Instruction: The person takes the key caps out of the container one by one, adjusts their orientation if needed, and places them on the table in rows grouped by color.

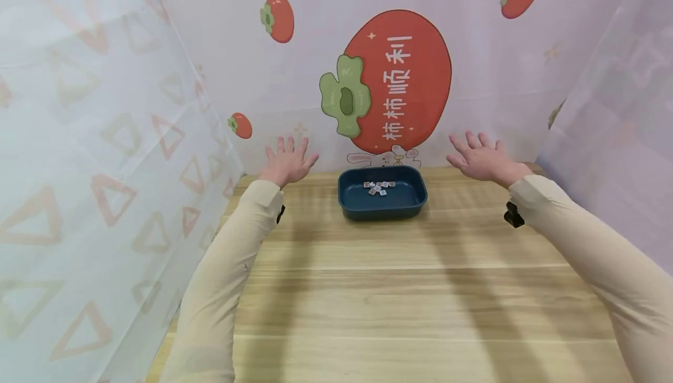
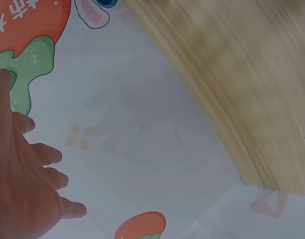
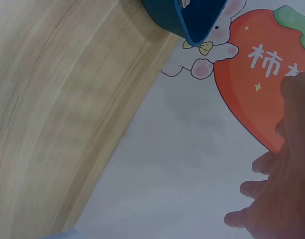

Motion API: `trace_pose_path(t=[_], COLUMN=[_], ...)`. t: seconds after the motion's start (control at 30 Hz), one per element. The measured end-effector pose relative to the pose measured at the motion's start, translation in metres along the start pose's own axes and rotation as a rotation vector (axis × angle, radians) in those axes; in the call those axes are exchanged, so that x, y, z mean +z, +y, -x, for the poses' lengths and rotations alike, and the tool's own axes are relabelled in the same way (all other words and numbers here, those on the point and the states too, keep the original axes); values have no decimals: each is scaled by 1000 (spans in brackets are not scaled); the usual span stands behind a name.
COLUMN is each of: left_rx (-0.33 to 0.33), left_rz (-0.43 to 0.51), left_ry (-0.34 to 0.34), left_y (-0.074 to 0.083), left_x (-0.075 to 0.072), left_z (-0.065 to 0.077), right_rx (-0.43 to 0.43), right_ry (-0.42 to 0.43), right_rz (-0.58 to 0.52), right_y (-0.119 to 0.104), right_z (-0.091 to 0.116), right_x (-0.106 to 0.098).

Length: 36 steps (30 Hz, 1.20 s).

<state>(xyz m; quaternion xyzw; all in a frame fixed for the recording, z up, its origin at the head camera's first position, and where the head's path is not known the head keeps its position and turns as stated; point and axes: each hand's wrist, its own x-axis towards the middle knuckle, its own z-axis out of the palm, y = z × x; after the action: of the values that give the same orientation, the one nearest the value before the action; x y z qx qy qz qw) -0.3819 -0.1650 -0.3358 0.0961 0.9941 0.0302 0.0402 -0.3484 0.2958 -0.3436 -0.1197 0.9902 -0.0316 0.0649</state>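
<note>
A dark blue tray point(image 1: 382, 214) stands at the far edge of the wooden table. Several small white, letter-marked cubes point(image 1: 382, 192) lie loose inside it; the marks are too small to read. My left hand point(image 1: 287, 163) is raised to the left of the tray, its fingers spread and holding nothing. To the tray's right, my right hand point(image 1: 484, 159) is held up in the same way, also with fingers spread. Neither hand touches the tray. In the right wrist view a corner of the tray point(image 3: 164, 17) shows at the top.
The wooden table point(image 1: 368, 301) reaches from the front to a printed cloth backdrop point(image 1: 294, 91) with persimmon pictures. Cloth walls stand on the left point(image 1: 105, 167) and right point(image 1: 604, 108). Both forearms, in cream sleeves, stretch out over the table.
</note>
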Motion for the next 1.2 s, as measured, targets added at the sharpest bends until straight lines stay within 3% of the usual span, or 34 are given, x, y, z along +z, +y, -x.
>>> trace_pose_path(t=[0.13, 0.4, 0.77, 1.2], left_rx=[11, 48, 68, 104], left_rz=[29, -9, 86, 170], left_ry=[9, 13, 4, 15], left_y=[5, 19, 29, 32], left_x=[4, 16, 31, 57], left_z=[-3, -6, -9, -12], right_rx=[-11, -52, -128, -116], right_ry=[30, 87, 131, 164], right_rz=[1, -21, -112, -311], right_y=[-3, -11, -25, -45], right_z=[2, 0, -13, -27], right_x=[4, 18, 38, 52])
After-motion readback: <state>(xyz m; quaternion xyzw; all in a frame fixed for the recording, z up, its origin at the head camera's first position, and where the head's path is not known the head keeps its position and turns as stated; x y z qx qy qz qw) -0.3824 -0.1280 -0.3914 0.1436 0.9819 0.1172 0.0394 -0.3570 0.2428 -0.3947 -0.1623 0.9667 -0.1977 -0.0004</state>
